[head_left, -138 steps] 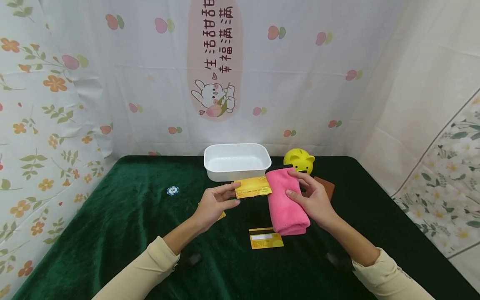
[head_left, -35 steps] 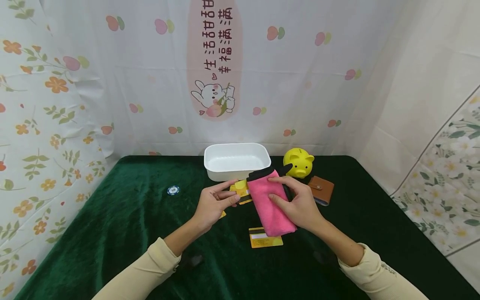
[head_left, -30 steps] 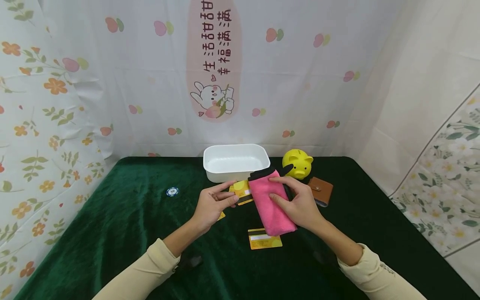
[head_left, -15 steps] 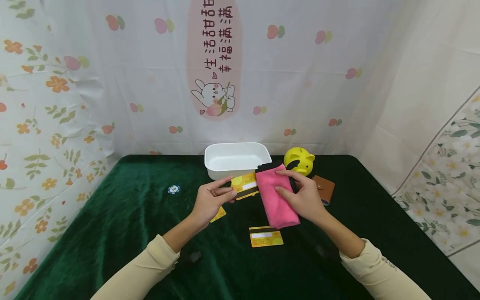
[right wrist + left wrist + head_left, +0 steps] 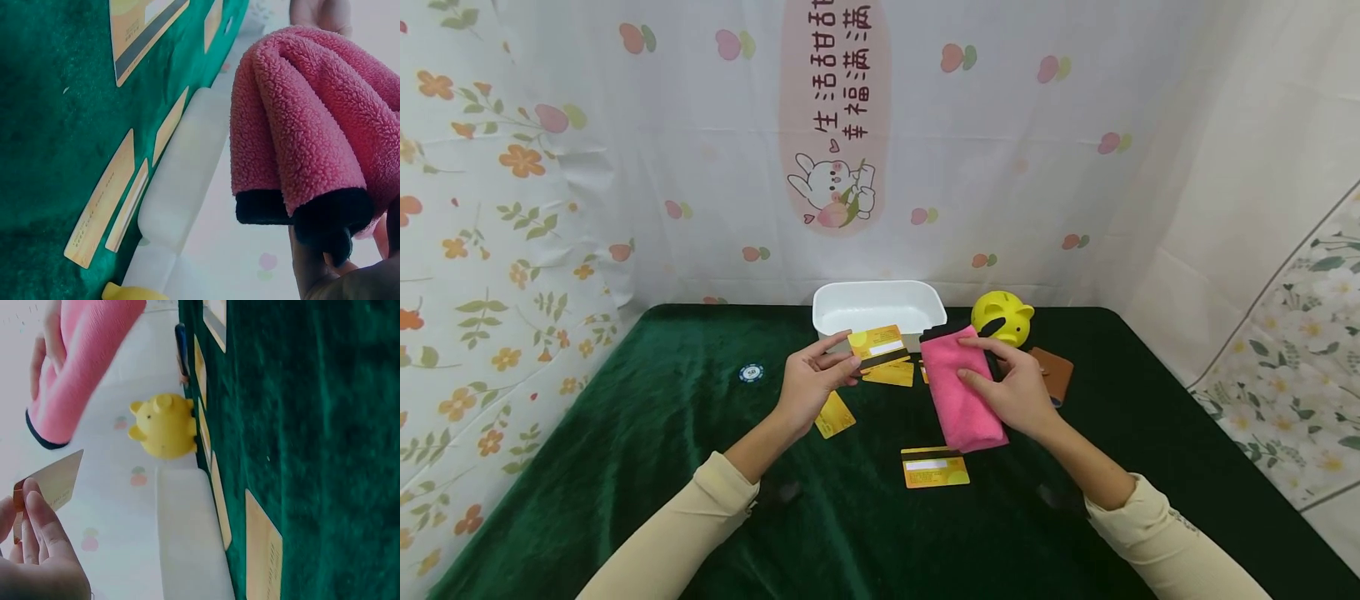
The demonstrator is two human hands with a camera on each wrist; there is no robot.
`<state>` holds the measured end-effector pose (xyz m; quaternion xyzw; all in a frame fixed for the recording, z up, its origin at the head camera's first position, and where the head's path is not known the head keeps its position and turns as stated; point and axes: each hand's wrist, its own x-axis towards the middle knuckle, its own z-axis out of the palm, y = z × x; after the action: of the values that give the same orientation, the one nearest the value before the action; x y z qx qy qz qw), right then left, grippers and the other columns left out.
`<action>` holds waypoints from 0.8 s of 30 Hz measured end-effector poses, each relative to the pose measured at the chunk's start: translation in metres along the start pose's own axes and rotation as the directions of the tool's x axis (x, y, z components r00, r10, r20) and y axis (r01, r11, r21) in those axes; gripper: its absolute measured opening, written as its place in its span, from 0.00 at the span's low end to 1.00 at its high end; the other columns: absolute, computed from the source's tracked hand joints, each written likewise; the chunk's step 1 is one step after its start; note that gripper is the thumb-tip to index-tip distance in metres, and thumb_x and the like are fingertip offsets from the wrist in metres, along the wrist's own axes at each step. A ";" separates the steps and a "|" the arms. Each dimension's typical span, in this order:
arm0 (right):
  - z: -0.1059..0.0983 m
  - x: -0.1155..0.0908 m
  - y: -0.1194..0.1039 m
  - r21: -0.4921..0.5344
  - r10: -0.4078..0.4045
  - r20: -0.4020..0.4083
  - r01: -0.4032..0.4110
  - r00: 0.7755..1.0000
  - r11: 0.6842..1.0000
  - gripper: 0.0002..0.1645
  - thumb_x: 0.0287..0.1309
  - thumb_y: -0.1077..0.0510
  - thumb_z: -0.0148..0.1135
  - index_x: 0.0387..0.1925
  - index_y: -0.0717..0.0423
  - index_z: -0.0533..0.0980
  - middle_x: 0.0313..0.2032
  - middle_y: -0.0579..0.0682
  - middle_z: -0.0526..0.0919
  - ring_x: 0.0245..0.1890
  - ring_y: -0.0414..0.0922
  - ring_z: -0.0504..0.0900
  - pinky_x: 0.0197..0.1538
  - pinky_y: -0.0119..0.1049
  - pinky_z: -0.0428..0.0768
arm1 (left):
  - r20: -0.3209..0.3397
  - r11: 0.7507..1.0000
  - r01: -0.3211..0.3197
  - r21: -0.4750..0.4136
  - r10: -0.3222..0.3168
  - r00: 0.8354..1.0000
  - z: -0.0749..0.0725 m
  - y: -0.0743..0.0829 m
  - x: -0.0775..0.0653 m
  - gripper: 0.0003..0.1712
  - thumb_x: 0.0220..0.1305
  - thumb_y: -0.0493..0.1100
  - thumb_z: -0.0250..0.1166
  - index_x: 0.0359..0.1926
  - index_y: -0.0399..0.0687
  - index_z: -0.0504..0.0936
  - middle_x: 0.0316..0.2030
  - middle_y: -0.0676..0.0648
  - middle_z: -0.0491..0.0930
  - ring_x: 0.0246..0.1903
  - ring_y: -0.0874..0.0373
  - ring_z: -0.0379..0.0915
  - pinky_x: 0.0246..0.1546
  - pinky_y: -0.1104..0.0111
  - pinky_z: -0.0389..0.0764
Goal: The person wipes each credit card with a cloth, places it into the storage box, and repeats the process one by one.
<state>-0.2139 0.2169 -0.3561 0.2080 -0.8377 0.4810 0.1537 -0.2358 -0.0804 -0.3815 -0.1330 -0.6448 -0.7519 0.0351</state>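
My left hand [image 5: 811,379] pinches a gold bank card [image 5: 878,347] by its left end, thumb against fingers. The card is raised above the table, its dark-striped side toward the head camera. My right hand [image 5: 1018,387] grips a folded pink towel [image 5: 958,392] with black edging, thumb on the near face. In the right wrist view the towel's fluffy folds [image 5: 312,125] show, with a black loop at its edge. A gap separates card and towel. More gold cards lie on the green cloth: one under my left wrist [image 5: 836,415], one striped card [image 5: 936,468] below the towel.
A white tub [image 5: 880,304] stands at the back, with a gold card [image 5: 895,374] lying in front of it. Behind the towel are a yellow piggy bank [image 5: 1009,312] and a brown wallet [image 5: 1055,373]. A poker chip [image 5: 751,372] lies at left.
The pinched card has turned from its numbered side to its striped side and moved left, away from the towel. Towel and right hand shifted left, then slightly back right. More table cards show.
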 end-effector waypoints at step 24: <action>-0.001 -0.007 -0.002 0.053 0.018 0.026 -0.019 0.999 0.998 0.25 0.59 0.64 0.68 0.58 0.56 0.77 0.51 0.60 0.78 0.29 0.50 0.83 0.31 0.37 0.84 | -0.124 0.989 0.114 -0.096 -0.125 0.984 -0.004 -0.011 0.052 0.28 0.68 0.38 0.65 0.67 0.42 0.71 0.51 0.38 0.83 0.38 0.58 0.86 0.42 0.69 0.84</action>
<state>-0.2069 0.2178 -0.3575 0.2103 -0.8284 0.5019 0.1328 -0.2891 -0.0761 -0.3796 -0.0464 -0.6140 -0.7875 0.0258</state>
